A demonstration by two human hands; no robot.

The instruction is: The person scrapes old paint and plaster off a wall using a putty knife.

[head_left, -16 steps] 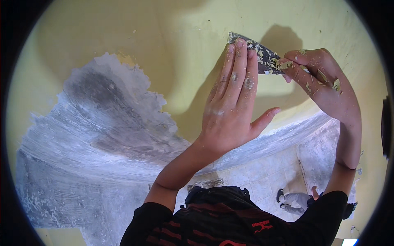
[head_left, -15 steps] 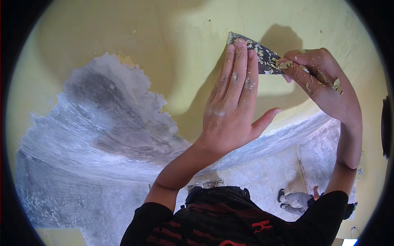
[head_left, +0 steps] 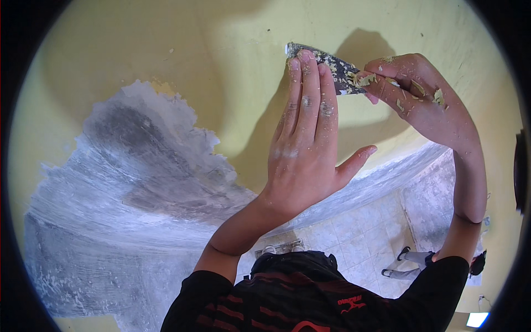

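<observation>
My right hand (head_left: 425,102) grips a dark metal scraper (head_left: 343,74) crusted with pale flakes, its blade against the pale yellow wall (head_left: 227,50). My left hand (head_left: 301,146) lies over the blade with fingers stretched out, thumb spread away, fingertips pressing near its upper left end. Paint flakes and dust cling to both hands. To their left, a large ragged patch of bare grey plaster (head_left: 133,149) breaks the yellow paint; its edge has some lighter scraps of coating.
Below the wall lies a tiled floor (head_left: 354,232), with my shoes (head_left: 282,249) at the bottom centre. Another person's legs (head_left: 404,272) show at lower right, partly behind my right arm. A dark object (head_left: 519,171) sits at the far right rim.
Both hands and the scraper have shifted up and to the left along the wall. The other person's legs have moved rightward, further behind my arm.
</observation>
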